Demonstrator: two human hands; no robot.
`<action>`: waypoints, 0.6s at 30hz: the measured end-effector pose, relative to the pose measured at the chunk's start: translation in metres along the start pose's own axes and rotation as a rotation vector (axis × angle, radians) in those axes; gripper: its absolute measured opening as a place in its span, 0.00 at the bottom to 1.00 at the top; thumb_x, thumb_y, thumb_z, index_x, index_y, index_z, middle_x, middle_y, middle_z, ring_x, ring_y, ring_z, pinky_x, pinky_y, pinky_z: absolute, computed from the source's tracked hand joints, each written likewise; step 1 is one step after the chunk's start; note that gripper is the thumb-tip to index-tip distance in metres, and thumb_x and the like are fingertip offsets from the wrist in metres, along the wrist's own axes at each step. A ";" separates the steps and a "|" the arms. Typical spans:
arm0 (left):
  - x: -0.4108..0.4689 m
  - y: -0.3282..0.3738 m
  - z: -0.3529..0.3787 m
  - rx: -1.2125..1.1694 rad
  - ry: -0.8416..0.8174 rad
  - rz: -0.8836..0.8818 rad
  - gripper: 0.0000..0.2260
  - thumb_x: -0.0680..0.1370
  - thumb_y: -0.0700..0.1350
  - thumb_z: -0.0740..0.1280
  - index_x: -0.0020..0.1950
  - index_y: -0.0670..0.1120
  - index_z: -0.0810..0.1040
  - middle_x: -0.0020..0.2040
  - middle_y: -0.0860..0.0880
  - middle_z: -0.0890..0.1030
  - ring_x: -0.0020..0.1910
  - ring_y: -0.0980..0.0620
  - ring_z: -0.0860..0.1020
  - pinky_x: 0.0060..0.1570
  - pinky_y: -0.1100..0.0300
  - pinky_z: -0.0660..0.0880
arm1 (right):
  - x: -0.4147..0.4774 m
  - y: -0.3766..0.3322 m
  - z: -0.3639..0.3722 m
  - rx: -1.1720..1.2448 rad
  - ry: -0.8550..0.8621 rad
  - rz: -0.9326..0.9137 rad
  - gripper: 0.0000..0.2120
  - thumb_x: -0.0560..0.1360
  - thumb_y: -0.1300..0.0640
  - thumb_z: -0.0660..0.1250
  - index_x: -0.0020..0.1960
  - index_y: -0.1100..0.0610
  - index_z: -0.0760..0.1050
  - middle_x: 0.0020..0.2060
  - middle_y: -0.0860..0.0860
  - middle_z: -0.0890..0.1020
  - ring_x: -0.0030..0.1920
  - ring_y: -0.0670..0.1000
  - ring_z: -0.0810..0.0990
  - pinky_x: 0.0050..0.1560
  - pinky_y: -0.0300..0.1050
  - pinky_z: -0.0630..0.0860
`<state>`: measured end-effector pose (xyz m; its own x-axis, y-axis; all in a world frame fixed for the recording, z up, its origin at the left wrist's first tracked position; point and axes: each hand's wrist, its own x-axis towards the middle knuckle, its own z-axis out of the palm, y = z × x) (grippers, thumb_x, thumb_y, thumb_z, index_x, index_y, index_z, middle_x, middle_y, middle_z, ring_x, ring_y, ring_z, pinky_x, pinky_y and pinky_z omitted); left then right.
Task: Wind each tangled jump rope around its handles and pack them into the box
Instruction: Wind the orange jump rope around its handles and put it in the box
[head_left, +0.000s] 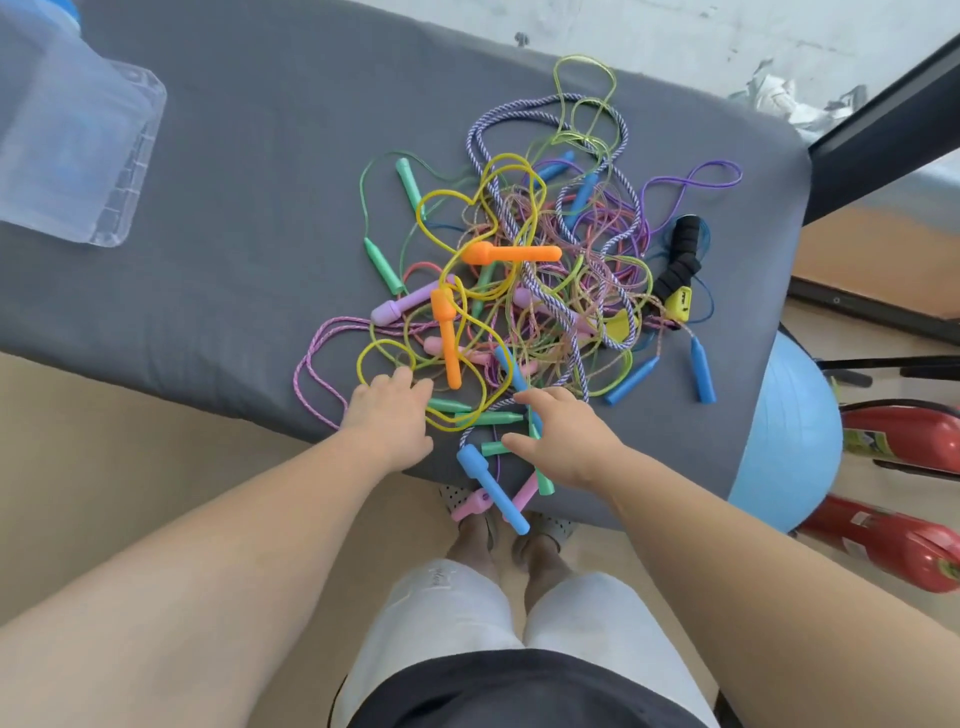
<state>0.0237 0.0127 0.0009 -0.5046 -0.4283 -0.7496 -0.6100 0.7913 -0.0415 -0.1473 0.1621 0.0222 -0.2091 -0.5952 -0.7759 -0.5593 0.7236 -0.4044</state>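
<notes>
On the grey worktop (234, 234), at centre: tangled heap of jump ropes (519, 291). At its 6 o'clock edge, left grip (387, 415) and right grip (561, 441), both loose-fingered, holding nothing. Between them, green handles (488, 417), long axis 9 to 3 o'clock, seemingly nearer the right grip. Clear box (78, 156) well apart at 10 o'clock.

Bare forearms (218, 561); black top (519, 691); pale grey shorts (452, 613); feet in what look like dotted slippers (454, 500).
</notes>
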 end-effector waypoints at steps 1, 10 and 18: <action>0.006 0.001 0.005 0.002 -0.013 0.015 0.29 0.76 0.60 0.68 0.74 0.50 0.67 0.67 0.45 0.70 0.65 0.42 0.71 0.61 0.46 0.72 | 0.001 0.004 0.001 0.006 0.001 0.003 0.30 0.77 0.39 0.65 0.76 0.45 0.63 0.73 0.50 0.66 0.70 0.58 0.67 0.69 0.55 0.68; 0.043 0.031 0.047 0.052 -0.023 0.005 0.15 0.78 0.49 0.66 0.65 0.51 0.76 0.63 0.45 0.68 0.67 0.42 0.68 0.72 0.38 0.62 | 0.013 0.035 0.028 0.039 -0.049 0.083 0.31 0.77 0.39 0.65 0.76 0.46 0.62 0.71 0.51 0.67 0.69 0.58 0.68 0.68 0.53 0.69; 0.028 0.029 0.046 -0.064 0.203 0.076 0.12 0.78 0.50 0.62 0.57 0.47 0.79 0.65 0.44 0.71 0.65 0.41 0.69 0.69 0.41 0.64 | 0.007 0.030 0.030 0.050 0.009 0.028 0.32 0.77 0.42 0.66 0.78 0.46 0.61 0.72 0.50 0.66 0.70 0.58 0.67 0.68 0.52 0.68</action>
<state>0.0197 0.0430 -0.0516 -0.6590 -0.4528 -0.6005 -0.6002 0.7978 0.0570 -0.1411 0.1903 -0.0099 -0.2310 -0.5775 -0.7830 -0.5127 0.7562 -0.4065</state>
